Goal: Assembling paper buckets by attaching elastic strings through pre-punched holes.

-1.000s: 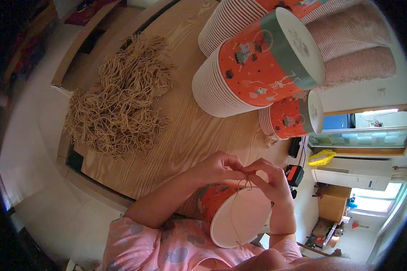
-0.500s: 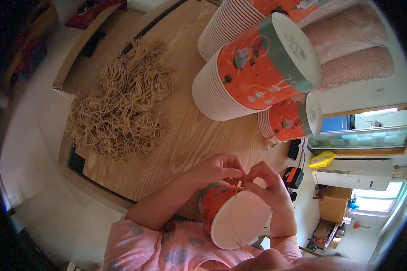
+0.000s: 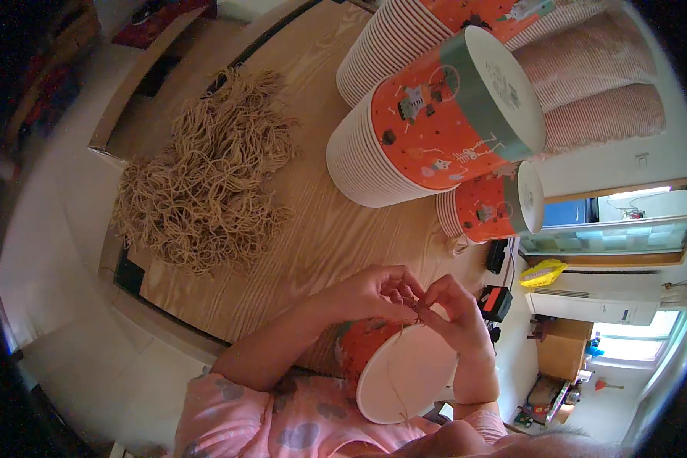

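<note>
Wood-grained table [image 3: 305, 244], with fine twine work at its near edge.
Nested paper buckets [image 3: 435, 114] stand toward the far right; a twine heap [image 3: 206, 179] lies along the left edge. One orange bucket [image 3: 420, 370] is below my hands, just off the near edge, pale end facing me; what supports it I can't see. My left hand [image 3: 382, 294] and right hand [image 3: 458, 309] meet above its rim, fingertips pinched on a strand of twine [image 3: 393, 374] that crosses the pale end. I'd call this knotting; the next move asks for firm pinches and an even pull.
</note>
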The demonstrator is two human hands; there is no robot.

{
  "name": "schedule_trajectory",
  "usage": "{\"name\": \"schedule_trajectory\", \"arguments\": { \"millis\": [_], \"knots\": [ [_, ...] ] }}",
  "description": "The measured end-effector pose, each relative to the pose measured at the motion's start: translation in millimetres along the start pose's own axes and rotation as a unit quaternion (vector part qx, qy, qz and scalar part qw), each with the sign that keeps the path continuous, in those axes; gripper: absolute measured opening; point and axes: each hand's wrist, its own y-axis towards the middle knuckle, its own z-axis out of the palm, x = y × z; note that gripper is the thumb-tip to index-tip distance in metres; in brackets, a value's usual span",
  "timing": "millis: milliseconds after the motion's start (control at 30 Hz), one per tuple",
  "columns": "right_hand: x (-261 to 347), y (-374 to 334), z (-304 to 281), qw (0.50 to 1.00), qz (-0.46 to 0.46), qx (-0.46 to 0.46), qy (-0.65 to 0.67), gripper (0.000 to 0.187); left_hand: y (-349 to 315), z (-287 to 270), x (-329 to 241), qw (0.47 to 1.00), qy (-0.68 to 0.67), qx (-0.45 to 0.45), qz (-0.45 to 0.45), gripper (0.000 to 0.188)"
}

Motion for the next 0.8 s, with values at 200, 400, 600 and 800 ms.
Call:
{"name": "schedule_trajectory", "arguments": {
  "millis": [200,400,600,800],
  "knots": [
    [3,1,1,1.000,0.006,-0.005,-0.001,0.020,3,2,13,0.997,-0.067,0.012,0.020,0.032],
    [0,0,-2,1.000,0.002,0.004,-0.005,0.022,1,-1,10,1.000,-0.008,0.009,-0.011,0.022],
    [3,-1,-1,1.000,0.024,-0.009,-0.005,0.021,-1,0,8,1.000,-0.015,-0.001,0.006,0.022],
    [4,-2,-1,0.999,0.032,-0.002,-0.007,0.021,-4,2,-7,0.998,0.033,-0.021,-0.039,0.019]
  ]
}}
